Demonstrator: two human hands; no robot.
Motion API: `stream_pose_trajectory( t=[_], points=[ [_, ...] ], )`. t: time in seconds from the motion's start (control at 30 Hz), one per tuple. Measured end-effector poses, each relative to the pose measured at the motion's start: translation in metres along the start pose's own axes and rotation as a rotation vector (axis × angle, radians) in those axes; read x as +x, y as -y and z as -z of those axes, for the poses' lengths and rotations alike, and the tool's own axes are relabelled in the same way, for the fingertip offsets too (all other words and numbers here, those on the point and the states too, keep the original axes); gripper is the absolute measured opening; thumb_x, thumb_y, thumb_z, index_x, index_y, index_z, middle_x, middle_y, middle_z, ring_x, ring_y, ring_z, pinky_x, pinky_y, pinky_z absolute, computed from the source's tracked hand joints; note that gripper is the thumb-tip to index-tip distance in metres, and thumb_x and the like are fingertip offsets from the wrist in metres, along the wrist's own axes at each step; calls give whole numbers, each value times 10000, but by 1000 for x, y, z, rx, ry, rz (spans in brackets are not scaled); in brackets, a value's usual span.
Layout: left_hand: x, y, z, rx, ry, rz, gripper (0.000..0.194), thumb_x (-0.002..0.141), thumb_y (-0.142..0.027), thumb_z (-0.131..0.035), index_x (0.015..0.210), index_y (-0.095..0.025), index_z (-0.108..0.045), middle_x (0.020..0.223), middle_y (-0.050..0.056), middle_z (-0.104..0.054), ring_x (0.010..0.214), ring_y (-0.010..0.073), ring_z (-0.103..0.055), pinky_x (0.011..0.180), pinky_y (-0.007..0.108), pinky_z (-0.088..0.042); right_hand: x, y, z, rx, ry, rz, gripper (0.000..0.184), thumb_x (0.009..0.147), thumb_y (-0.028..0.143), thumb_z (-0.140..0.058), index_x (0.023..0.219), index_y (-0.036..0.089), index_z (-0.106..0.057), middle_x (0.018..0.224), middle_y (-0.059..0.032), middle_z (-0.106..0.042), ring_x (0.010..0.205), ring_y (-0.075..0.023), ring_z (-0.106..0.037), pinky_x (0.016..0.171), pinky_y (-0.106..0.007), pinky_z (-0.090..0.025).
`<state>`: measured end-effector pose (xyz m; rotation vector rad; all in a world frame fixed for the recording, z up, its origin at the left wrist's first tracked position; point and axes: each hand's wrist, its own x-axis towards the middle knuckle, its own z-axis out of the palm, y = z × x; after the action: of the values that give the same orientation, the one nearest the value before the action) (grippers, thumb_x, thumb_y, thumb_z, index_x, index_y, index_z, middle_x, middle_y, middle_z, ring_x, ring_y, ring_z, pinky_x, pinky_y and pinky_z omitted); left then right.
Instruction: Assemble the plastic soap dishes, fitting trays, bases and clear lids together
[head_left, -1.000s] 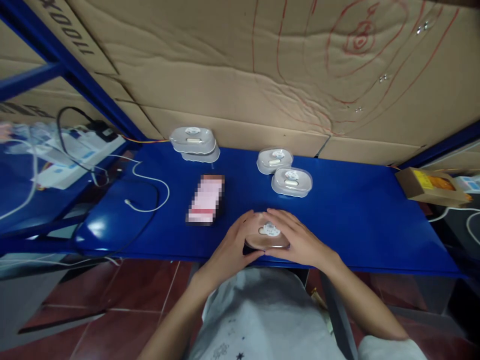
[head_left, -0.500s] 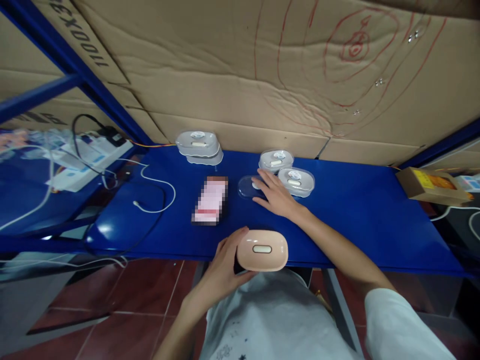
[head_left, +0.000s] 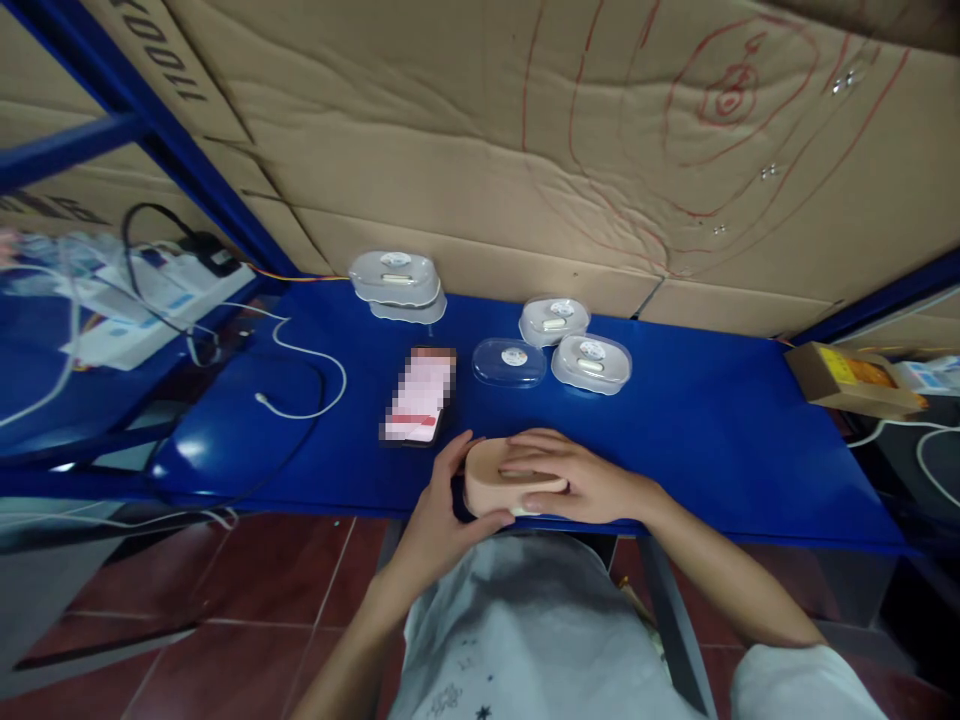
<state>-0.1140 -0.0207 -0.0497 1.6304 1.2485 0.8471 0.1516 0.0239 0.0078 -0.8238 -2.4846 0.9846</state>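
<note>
Between my hands, at the front edge of the blue table, is a peach-coloured oval box (head_left: 486, 482). My left hand (head_left: 441, 515) grips its left end, with the thumb low on the near side and the fingers behind. Over the right end lies my right hand (head_left: 589, 478), its fingers wrapped across the top and side, hiding most of that half. Beyond the hands a clear plastic lid (head_left: 489, 366) with a round sticker lies flat. Two grey oval boxes under clear lids, one nearer (head_left: 589, 368) and one farther (head_left: 551, 325), sit beside it.
A phone (head_left: 417, 395) with a blurred screen lies left of the hands. Stacked clear-lidded boxes (head_left: 394, 278) stand at the back left. A white cable (head_left: 341, 370) curls on the blue table (head_left: 720, 430). Power strips (head_left: 150, 320) are at left, a cardboard box (head_left: 847, 380) at right.
My right hand has come back from the clear lid onto the peach box, leaving the lid on the table. The box, still in my left hand, has tilted, its top turned away.
</note>
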Motion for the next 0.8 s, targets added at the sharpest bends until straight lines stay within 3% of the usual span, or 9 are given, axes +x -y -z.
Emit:
stream_pose_trajectory(
  t=[0.13, 0.27, 0.37, 0.47, 0.57, 0.67, 0.73, 0.8],
  points=[
    [-10, 8, -1, 119, -28, -26, 1080, 844, -492, -894, 1682, -335, -232, 1715, 189, -443, 1535, 397, -528, 1224, 606, -485, 10, -10, 9, 47, -75, 24, 425, 1096, 456, -591, 1465, 262, -676, 1480, -106, -717, 1520, -263, -556, 1255, -516, -470],
    [-21, 15, 3, 263, -29, -98, 1059, 883, -445, -871, 1699, -384, -200, 1702, 179, -469, 1536, 424, -521, 1202, 641, -502, 17, -28, 8, -64, -145, 37, 407, 1083, 456, -610, 1435, 268, -688, 1471, -119, -714, 1507, -281, -563, 1258, -547, -451],
    [-29, 13, 11, 382, 35, -129, 886, 960, -412, -794, 1679, -402, -276, 1713, 154, -469, 1550, 405, -510, 1197, 624, -517, 23, -40, 0, -210, -177, -1, 415, 1030, 442, -684, 1400, 253, -698, 1615, -166, -587, 1590, -337, -455, 1289, -628, -379],
    [-33, 10, 14, 481, 61, -219, 619, 1033, -324, -690, 1598, -383, -443, 1750, 138, -413, 1594, 388, -453, 1211, 605, -510, 27, -48, -2, -337, -182, -41, 550, 998, 467, -716, 1498, 259, -619, 1772, -180, -363, 1678, -386, -282, 1329, -721, -209],
    [-31, 10, 12, 558, 5, -333, 555, 1044, -224, -633, 1571, -324, -489, 1782, 169, -329, 1649, 408, -342, 1240, 631, -467, 21, -59, 17, -467, -282, -126, 682, 1013, 541, -674, 1628, 324, -475, 1831, -135, -230, 1711, -383, -174, 1347, -726, -93],
    [-28, 5, 7, 589, -70, -395, 582, 1011, -150, -632, 1562, -288, -503, 1762, 196, -339, 1649, 437, -322, 1244, 676, -438, -1, -83, 51, -611, -395, -296, 760, 999, 532, -680, 1676, 342, -392, 1848, -118, -175, 1715, -404, -130, 1340, -740, -65],
    [-30, -4, 2, 531, -86, -408, 552, 996, -133, -639, 1515, -296, -546, 1726, 185, -392, 1622, 428, -372, 1239, 672, -443, -20, -101, 71, -636, -391, -412, 821, 972, 525, -700, 1690, 317, -358, 1848, -148, -154, 1707, -437, -141, 1313, -775, -117],
    [-34, -16, -8, 360, -50, -391, 475, 1000, -140, -634, 1436, -326, -600, 1667, 151, -471, 1560, 377, -470, 1226, 618, -480, -40, -113, 84, -585, -376, -472, 825, 959, 546, -703, 1674, 288, -382, 1811, -190, -255, 1675, -448, -248, 1286, -769, -231]
  ],
)
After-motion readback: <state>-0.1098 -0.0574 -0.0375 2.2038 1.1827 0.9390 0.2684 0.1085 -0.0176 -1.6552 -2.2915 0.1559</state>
